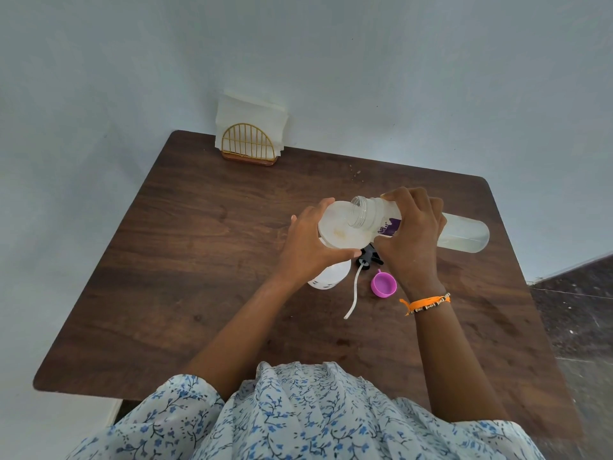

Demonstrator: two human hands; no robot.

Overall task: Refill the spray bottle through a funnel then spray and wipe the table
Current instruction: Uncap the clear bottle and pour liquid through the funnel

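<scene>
My left hand [308,244] grips the rim of a white translucent funnel [338,232] that sits on top of the white spray bottle [326,277], standing mid-table. My right hand [413,234] holds a clear refill bottle [461,232] with a purple label, tipped almost flat, its open mouth [360,210] over the funnel. A little clear liquid lies in the bottle's far end. The black spray head [366,258] with its white dip tube [353,293] lies on the table beside the spray bottle. A purple cap [383,284] lies next to it.
A gold wire napkin holder [247,146] with white paper napkins stands at the table's far left corner by the wall. A few small droplets [355,172] mark the wooden table [185,277] beyond my hands. Dark floor shows to the right.
</scene>
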